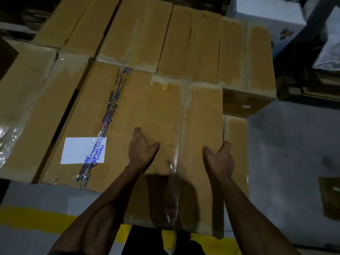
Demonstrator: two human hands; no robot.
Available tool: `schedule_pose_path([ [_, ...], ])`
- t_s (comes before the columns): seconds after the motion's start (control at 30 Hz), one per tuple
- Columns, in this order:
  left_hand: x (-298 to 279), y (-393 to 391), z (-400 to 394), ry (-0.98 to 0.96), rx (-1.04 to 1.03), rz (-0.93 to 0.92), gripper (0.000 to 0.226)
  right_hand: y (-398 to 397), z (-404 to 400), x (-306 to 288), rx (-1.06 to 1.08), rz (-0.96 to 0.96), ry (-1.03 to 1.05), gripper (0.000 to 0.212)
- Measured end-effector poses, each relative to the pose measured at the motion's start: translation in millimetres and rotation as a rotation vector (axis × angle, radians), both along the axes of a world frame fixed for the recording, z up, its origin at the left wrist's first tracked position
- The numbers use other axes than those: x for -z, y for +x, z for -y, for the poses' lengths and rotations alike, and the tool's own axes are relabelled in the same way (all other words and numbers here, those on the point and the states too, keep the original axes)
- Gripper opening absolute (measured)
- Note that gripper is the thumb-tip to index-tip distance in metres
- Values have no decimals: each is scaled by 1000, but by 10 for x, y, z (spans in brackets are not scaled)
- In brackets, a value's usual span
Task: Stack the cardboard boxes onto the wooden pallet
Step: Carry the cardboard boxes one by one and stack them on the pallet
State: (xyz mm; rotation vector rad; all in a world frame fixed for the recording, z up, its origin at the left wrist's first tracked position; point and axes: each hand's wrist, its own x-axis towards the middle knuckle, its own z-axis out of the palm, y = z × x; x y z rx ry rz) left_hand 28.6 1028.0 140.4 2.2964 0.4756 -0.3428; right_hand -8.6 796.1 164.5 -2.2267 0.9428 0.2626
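Cardboard box (pixel 184 144), taped, atop stack at 12 o'clock.
Looks bulky, stiff, tape slick; left hand (pixel 140 150) flat on top, right hand (pixel 219 159) grips its 3 o'clock edge.

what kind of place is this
Most likely a warehouse or courier depot: sealed cardboard boxes packed side by side, printed courier tape and a white label on one, and a yellow line painted on the grey concrete floor.
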Motion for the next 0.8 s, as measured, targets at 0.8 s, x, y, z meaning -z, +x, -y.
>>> schedule_pose_path([
  [0.8, 607, 420, 98, 292, 89, -70, 110, 347, -67, 631, 61, 36, 42, 76],
])
